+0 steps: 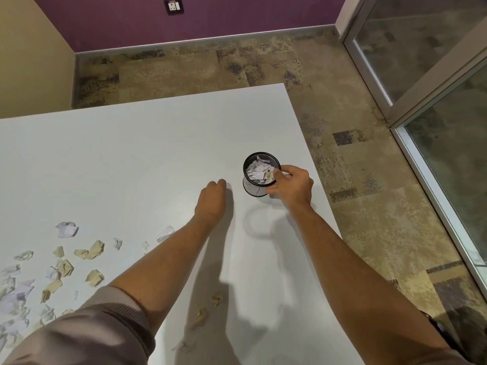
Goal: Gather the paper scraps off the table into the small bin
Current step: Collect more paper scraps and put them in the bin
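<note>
A small black mesh bin (249, 187) stands near the right edge of the white table (131, 154), with white and tan paper scraps (259, 173) piled inside. My right hand (292, 185) grips the bin's near side, thumb over the rim. Left of the bin, my left hand (212, 198) rests on the table with its fingers curled shut; I cannot see whether anything is inside. Several crumpled white and tan loose scraps (91, 250) lie scattered over the table's lower left. A few tan scraps (217, 299) sit between my forearms.
The table's right edge runs just beyond the bin, with patterned carpet floor (369, 206) below. A glass door with a metal frame (421, 88) stands at the right. A purple wall (210, 17) is at the back.
</note>
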Available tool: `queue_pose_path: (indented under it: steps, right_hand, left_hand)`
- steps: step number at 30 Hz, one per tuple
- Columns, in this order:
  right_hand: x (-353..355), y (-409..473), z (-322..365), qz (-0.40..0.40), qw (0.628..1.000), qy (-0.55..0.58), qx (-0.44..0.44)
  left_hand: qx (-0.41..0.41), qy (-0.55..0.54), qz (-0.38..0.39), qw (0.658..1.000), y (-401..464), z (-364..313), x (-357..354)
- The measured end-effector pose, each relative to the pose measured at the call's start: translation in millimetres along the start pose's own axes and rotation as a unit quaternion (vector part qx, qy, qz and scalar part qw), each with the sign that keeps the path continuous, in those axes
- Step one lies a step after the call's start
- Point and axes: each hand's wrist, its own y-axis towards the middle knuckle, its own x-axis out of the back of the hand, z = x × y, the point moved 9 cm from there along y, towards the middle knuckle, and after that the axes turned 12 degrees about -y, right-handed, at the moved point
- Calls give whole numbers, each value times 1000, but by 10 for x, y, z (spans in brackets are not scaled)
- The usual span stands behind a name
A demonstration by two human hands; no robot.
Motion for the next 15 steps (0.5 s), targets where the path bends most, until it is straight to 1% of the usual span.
queue_pose_path:
  steps: [2, 3, 6, 7, 9, 10, 11, 12, 15]
  right_hand:
    - [-6, 4, -15, 2, 1000, 4, -3]
    - [-13, 7, -22, 3, 1000, 4, -3]
    - [-21, 17, -27, 8, 1000, 11, -6]
    - [-21, 27, -34, 7, 1000, 13, -7]
    - [-27, 35, -43, 4, 1000, 15, -7]
    - [-29, 35, -43, 2, 1000, 15, -3]
    - [-34, 37, -46, 0, 1000, 16, 0]
    - [-38, 35, -49, -1, 1000, 17, 2]
    - [-54, 41, -47, -3, 1000, 16, 3]
  left_hand:
    - [31, -98, -30, 994, 25, 81, 68]
    - [53, -164, -48, 984, 30, 138, 114]
    - [99, -333, -98, 933, 16, 206, 283]
    - [95, -386, -111, 911, 14, 158, 353]
    - [61, -489, -120, 862, 21, -48, 489]
    - [39, -518, -119, 846, 29, -173, 550]
    - [16, -528, -120, 841, 33, -298, 609]
    - [-4, -524, -121, 843, 31, -414, 663]
    - [-44, -483, -111, 868, 27, -669, 723]
